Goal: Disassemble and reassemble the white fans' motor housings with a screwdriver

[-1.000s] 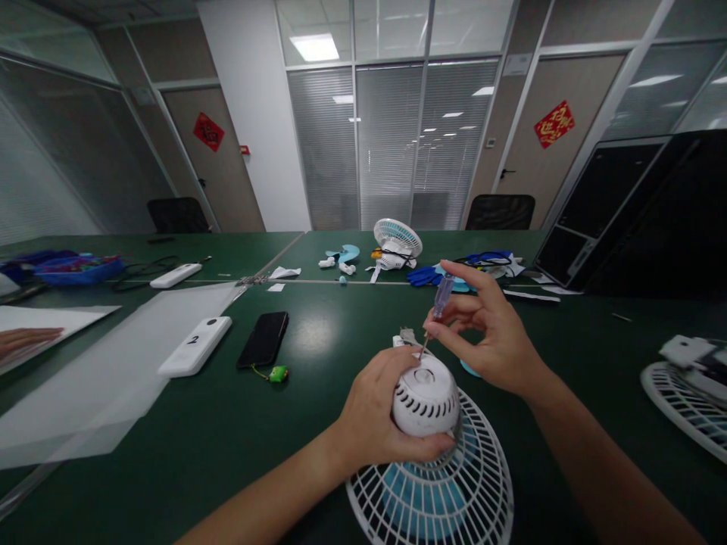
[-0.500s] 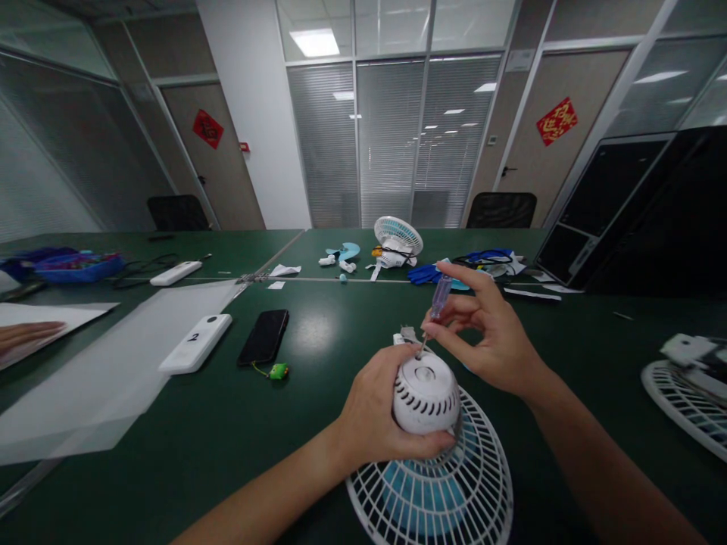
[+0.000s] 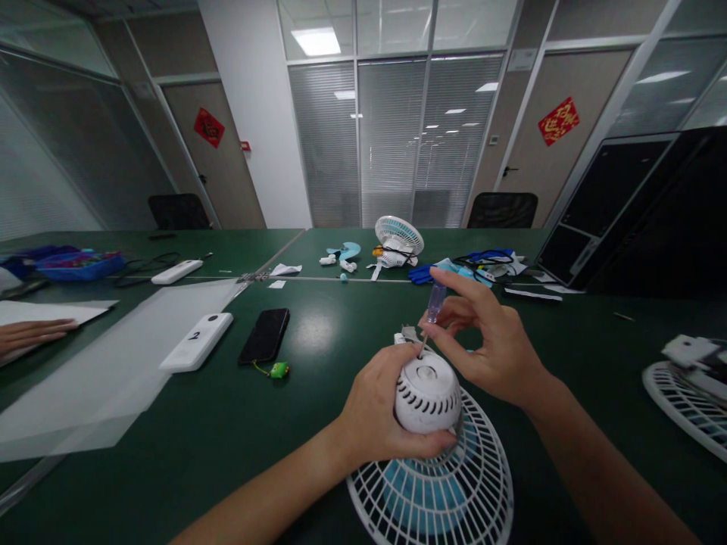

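Note:
A white fan [image 3: 429, 401] lies with its grille against the table and its round motor housing facing up; blue blades show through the grille bars. My left hand [image 3: 378, 412] is wrapped round the housing, thumb on the near side and fingers at the far side. Between the fingers of my right hand [image 3: 482, 333] is a screwdriver [image 3: 436, 303] with a clear purple handle, my index finger on its top end. Its thin shaft points down at the housing's far edge, and the tip is at a hole there, close to my left fingers.
A black phone [image 3: 264, 337] with a green charm and a white box marked 2 [image 3: 198, 342] lie to the left. Another person's hand [image 3: 37, 334] rests on white paper. Further off are a second fan [image 3: 397, 241] and blue gloves [image 3: 421, 274]; fan parts [image 3: 690, 401] lie right.
The screwdriver handle and my right fingers have shifted slightly left, and the screwdriver stands a little more upright. My left hand and the fan stay put. The other person's hand has moved slightly right.

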A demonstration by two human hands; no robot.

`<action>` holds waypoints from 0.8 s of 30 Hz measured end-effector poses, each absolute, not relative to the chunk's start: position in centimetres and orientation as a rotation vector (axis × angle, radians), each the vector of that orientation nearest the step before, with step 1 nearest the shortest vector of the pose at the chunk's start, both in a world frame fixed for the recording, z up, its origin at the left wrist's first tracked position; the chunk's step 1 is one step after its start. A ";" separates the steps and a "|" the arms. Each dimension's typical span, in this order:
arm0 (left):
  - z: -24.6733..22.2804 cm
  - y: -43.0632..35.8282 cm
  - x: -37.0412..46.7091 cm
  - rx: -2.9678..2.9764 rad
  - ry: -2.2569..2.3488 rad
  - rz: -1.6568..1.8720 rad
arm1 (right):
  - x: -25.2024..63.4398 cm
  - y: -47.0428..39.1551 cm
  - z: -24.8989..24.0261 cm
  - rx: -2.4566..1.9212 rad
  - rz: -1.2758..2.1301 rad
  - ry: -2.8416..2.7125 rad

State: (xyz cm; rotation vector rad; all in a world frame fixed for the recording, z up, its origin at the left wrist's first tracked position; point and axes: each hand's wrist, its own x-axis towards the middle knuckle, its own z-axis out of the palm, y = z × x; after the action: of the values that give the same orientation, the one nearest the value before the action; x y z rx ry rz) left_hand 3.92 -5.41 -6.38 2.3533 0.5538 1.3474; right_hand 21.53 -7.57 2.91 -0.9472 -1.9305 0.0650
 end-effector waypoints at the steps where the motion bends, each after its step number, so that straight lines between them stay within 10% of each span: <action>1: -6.4 -5.4 3.9 2.355 0.556 1.346 | 21.5 -7.5 2.9 -0.948 0.070 -1.923; 24: -6.3 -5.4 3.9 2.335 0.556 1.356 | 21.3 -7.2 2.4 -0.882 0.024 -1.912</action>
State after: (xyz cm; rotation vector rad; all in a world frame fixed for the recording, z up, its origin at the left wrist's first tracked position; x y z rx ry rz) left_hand 3.90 -5.42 -6.34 2.3355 0.5565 1.3564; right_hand 21.35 -7.24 2.37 -0.8820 -1.9121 0.0241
